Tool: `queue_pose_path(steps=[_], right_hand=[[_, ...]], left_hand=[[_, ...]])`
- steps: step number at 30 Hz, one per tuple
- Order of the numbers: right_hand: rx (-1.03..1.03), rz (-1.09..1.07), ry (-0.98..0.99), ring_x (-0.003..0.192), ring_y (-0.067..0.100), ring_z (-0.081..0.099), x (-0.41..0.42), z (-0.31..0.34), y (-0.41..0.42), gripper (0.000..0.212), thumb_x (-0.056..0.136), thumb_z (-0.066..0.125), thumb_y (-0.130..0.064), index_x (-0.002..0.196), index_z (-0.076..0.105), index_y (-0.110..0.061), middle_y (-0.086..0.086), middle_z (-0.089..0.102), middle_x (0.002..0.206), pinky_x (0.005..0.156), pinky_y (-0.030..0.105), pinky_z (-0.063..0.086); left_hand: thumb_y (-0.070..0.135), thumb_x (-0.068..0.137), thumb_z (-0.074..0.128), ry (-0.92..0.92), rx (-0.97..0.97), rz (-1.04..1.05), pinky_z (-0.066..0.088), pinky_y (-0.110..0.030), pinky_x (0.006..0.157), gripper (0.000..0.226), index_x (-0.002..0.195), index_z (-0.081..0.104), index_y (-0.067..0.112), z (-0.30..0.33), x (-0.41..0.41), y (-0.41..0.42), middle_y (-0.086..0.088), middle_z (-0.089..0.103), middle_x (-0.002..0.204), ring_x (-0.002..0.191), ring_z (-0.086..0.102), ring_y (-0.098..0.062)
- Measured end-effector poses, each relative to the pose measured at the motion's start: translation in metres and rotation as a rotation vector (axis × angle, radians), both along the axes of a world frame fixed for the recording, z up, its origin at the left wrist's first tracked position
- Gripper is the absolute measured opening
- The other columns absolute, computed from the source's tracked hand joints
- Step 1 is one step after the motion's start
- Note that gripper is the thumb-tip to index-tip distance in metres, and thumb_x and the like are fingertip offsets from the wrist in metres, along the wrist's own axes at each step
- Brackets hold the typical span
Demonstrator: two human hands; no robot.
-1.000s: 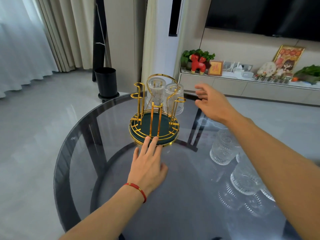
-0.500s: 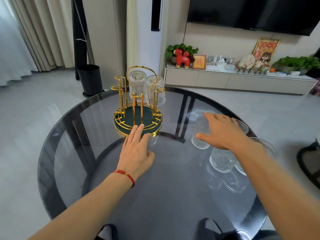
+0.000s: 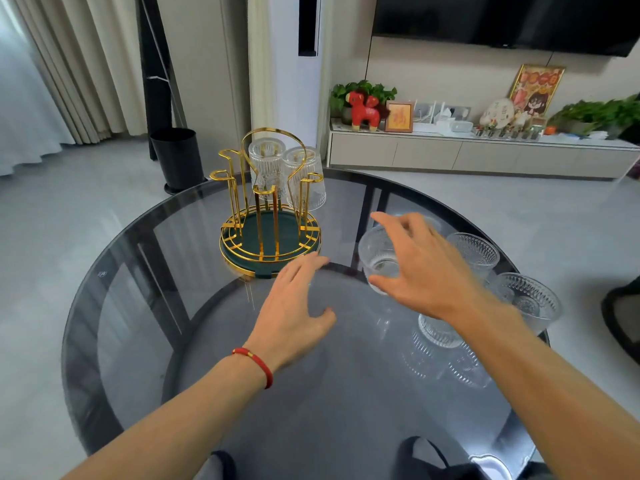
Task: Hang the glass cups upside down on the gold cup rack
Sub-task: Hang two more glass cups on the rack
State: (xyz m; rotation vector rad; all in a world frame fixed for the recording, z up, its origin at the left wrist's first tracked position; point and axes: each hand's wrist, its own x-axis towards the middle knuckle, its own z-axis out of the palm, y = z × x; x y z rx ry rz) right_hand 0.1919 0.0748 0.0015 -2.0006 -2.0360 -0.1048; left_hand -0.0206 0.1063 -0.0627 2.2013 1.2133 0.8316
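Observation:
The gold cup rack with a dark green base stands on the far side of the round glass table. Two ribbed glass cups hang upside down on its back pegs, one to the left of the other. My right hand wraps a glass cup to the right of the rack, thumb on the near side and fingers over the far rim. My left hand lies flat on the glass, fingers spread, its tips just beside the rack's base.
Three more glass cups stand upright at the table's right edge: one behind my right hand, one at the rim, one partly under my forearm. A black bin and a TV cabinet lie beyond the table.
My right hand came back from near the rack, dropped to the cups on the right and closed around one. My left hand slid slightly right along the rack's base.

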Motion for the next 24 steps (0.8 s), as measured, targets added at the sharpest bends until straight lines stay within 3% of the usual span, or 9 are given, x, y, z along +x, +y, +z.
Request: queue_pose_path(steps=[3, 6, 11, 14, 17, 20, 24], right_hand=[[0.065, 0.109, 0.340, 0.126, 0.014, 0.051, -0.019, -0.003, -0.012, 0.091, 0.075, 0.083, -0.036, 0.154, 0.037, -0.034, -0.002, 0.050, 0.137, 0.100, 0.024, 0.040], [0.047, 0.144, 0.562, 0.123, 0.005, 0.057, -0.034, -0.010, -0.018, 0.092, 0.069, 0.087, -0.041, 0.148, 0.041, -0.041, -0.011, 0.060, 0.133, 0.106, 0.026, 0.044], [-0.073, 0.172, 0.913, 0.123, -0.003, 0.060, -0.041, -0.016, -0.014, 0.085, 0.073, 0.083, -0.056, 0.146, 0.044, -0.040, -0.011, 0.057, 0.142, 0.106, 0.023, 0.049], [-0.235, 0.054, 1.133, 0.119, 0.007, 0.066, -0.044, -0.023, -0.011, 0.062, 0.088, 0.058, -0.067, 0.141, 0.054, -0.034, -0.009, 0.068, 0.133, 0.111, 0.038, 0.049], [-0.410, 0.023, 1.467, 0.116, 0.033, 0.070, -0.060, -0.032, -0.011, 0.044, 0.106, 0.043, -0.048, 0.137, 0.062, -0.021, 0.008, 0.076, 0.123, 0.103, 0.052, 0.055], [-0.374, 0.019, 1.650, 0.116, 0.040, 0.070, -0.066, -0.030, -0.011, 0.041, 0.108, 0.047, -0.035, 0.134, 0.064, -0.008, 0.019, 0.075, 0.122, 0.100, 0.053, 0.057], [-0.215, 0.024, 1.634, 0.116, 0.033, 0.072, -0.058, -0.024, -0.009, 0.033, 0.102, 0.059, -0.023, 0.131, 0.062, -0.008, 0.015, 0.075, 0.124, 0.101, 0.048, 0.057]], left_hand=[[0.030, 0.079, 0.079, -0.115, -0.102, -0.109, 0.034, -0.020, 0.110, 0.085, 0.151, 0.033, 0.033, 0.007, 0.007, -0.008, 0.018, 0.044, 0.148, 0.136, 0.038, 0.000], [0.034, 0.072, 0.088, -0.260, -0.181, -0.116, 0.046, -0.013, 0.095, 0.086, 0.142, 0.039, 0.040, 0.013, 0.009, -0.010, 0.023, 0.056, 0.134, 0.120, 0.053, 0.005], [0.027, 0.058, 0.100, -0.507, -0.366, -0.001, 0.058, -0.031, 0.090, 0.078, 0.122, 0.054, 0.030, 0.023, -0.009, -0.001, 0.007, 0.072, 0.115, 0.105, 0.069, -0.009], [0.027, 0.049, 0.100, -0.784, -0.561, 0.062, 0.055, -0.049, 0.097, 0.084, 0.118, 0.052, 0.025, 0.029, -0.020, 0.008, -0.013, 0.070, 0.121, 0.110, 0.069, -0.031], [0.015, 0.058, 0.098, -0.992, -0.723, -0.004, 0.053, -0.057, 0.101, 0.083, 0.124, 0.049, 0.018, 0.030, -0.023, 0.010, -0.016, 0.074, 0.117, 0.107, 0.072, -0.033], [0.020, 0.062, 0.095, -0.926, -0.702, -0.022, 0.050, -0.055, 0.105, 0.079, 0.128, 0.050, 0.019, 0.026, -0.026, 0.010, -0.011, 0.076, 0.115, 0.111, 0.071, -0.031], [0.065, 0.059, 0.085, -0.533, -0.535, -0.007, 0.048, -0.041, 0.106, 0.094, 0.139, 0.051, 0.031, 0.020, -0.042, 0.021, 0.004, 0.068, 0.129, 0.121, 0.062, -0.016]])
